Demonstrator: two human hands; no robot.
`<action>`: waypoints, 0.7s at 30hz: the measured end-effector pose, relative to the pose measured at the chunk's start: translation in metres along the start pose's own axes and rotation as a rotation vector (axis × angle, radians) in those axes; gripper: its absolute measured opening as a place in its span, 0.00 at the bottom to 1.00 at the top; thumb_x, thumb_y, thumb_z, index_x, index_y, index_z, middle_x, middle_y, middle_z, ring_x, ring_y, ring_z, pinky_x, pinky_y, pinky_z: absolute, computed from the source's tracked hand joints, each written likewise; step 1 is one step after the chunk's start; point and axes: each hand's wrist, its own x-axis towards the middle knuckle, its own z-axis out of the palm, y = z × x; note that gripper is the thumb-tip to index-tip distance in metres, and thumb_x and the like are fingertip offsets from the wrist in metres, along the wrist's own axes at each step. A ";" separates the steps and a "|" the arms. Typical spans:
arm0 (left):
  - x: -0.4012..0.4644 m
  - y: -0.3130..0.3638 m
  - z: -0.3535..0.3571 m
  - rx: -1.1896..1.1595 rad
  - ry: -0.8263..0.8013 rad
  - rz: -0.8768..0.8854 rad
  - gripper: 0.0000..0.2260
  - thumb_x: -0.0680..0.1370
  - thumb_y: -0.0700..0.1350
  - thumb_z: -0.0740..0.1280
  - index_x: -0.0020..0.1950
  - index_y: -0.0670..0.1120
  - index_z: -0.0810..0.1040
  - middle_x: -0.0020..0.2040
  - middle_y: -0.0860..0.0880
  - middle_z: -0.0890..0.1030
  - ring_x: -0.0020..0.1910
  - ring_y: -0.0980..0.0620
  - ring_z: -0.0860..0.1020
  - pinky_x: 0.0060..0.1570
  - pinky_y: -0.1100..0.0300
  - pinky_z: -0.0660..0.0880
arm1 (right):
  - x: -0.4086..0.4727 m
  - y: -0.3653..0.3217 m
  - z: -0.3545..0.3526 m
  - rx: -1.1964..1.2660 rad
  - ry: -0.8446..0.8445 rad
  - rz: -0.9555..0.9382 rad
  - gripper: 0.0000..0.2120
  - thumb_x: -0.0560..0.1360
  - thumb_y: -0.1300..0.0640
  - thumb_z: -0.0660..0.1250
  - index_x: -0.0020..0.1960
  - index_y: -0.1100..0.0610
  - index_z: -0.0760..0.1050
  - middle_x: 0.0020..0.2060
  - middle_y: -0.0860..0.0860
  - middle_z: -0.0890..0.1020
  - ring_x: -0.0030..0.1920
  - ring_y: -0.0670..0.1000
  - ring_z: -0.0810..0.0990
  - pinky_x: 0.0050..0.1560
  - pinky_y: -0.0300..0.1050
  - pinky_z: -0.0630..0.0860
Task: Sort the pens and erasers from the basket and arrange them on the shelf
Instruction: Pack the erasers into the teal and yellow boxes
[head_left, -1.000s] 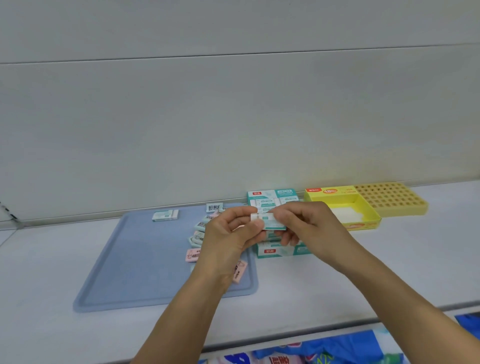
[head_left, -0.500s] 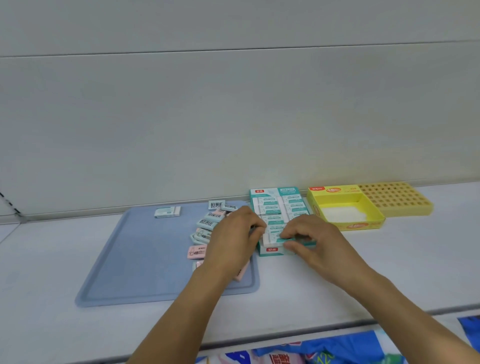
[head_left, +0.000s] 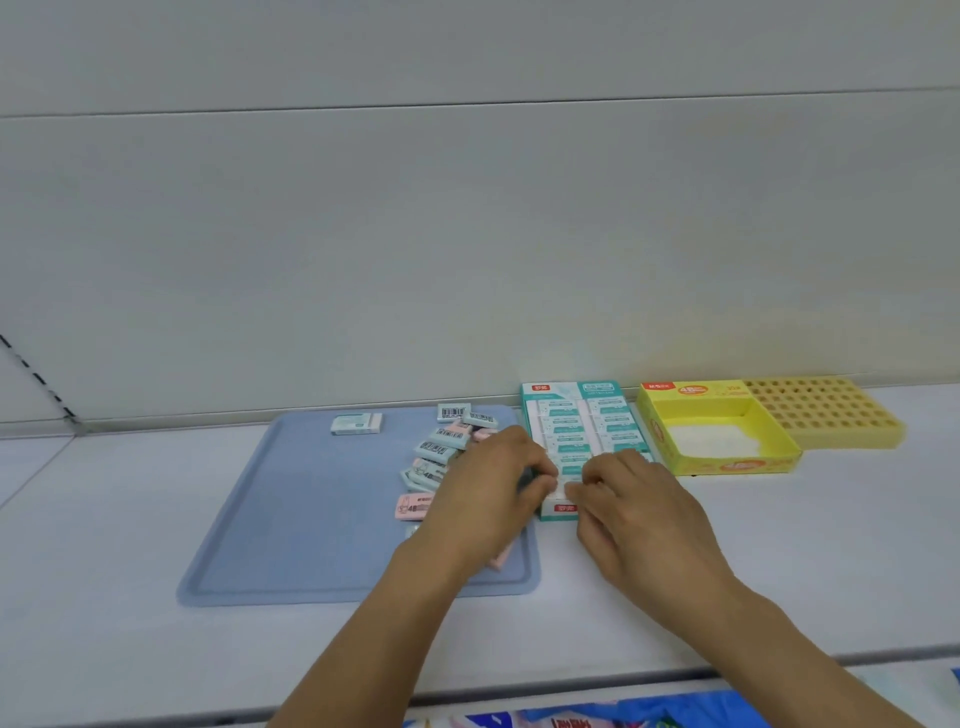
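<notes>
Both hands at teal eraser box (head_left: 582, 436) near end: left hand (head_left: 488, 493) and right hand (head_left: 634, 499) fingers curled, pinching eraser (head_left: 563, 488). Yellow box (head_left: 717, 441) at 3 o'clock holds white fill.

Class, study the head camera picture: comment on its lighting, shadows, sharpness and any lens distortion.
Head view: soft, even lighting with only faint shadows beneath the hands; small print on the teal cardboard eraser box is too soft to read; wide-angle bending bows the wall seam and the white shelf's front edge; the yellow cardboard box looks slightly washed out.
</notes>
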 end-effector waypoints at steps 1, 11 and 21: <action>-0.001 0.000 0.000 0.034 0.004 0.028 0.06 0.79 0.47 0.66 0.50 0.49 0.82 0.52 0.53 0.78 0.51 0.54 0.76 0.53 0.53 0.74 | 0.000 0.001 -0.001 -0.003 0.006 0.003 0.06 0.65 0.60 0.77 0.41 0.57 0.83 0.41 0.52 0.81 0.42 0.55 0.81 0.36 0.45 0.77; -0.012 -0.127 -0.074 0.173 0.131 -0.333 0.16 0.81 0.39 0.59 0.69 0.44 0.73 0.68 0.46 0.74 0.67 0.46 0.71 0.63 0.58 0.66 | 0.025 -0.013 0.002 0.067 0.063 0.031 0.07 0.73 0.54 0.65 0.39 0.52 0.80 0.38 0.47 0.81 0.40 0.52 0.78 0.42 0.47 0.72; -0.019 -0.122 -0.085 0.119 0.040 -0.499 0.14 0.76 0.49 0.69 0.60 0.48 0.78 0.46 0.50 0.81 0.46 0.50 0.78 0.48 0.60 0.71 | 0.054 -0.044 0.015 0.324 -0.035 0.022 0.05 0.76 0.54 0.67 0.48 0.52 0.81 0.44 0.46 0.82 0.46 0.50 0.77 0.49 0.46 0.70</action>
